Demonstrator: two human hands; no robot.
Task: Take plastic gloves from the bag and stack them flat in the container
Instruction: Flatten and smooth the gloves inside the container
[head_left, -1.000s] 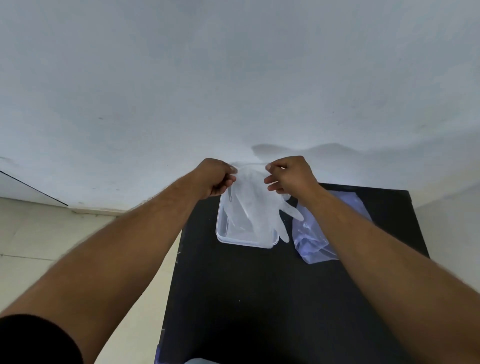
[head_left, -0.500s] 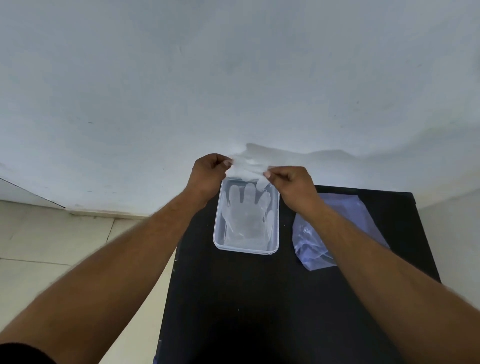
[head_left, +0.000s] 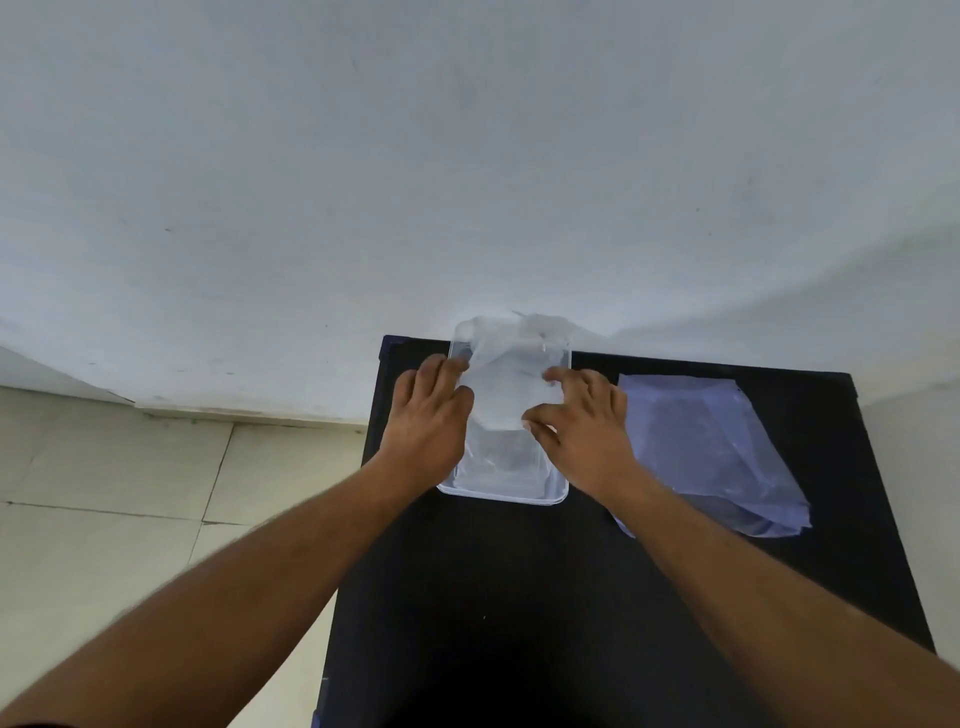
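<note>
Your left hand (head_left: 427, 415) and right hand (head_left: 582, 423), fingers spread, press flat on a clear plastic glove (head_left: 506, 389) lying between them in the clear container (head_left: 504, 496) on the black tabletop (head_left: 519, 597); the plastic bag (head_left: 727, 457) lies just right.

You have one view only, from your head, looking forward and down. The wall (head_left: 467, 156) fills the upper half of the frame; the black table (head_left: 519, 597) sits lower centre, close, within your arms' reach.
</note>
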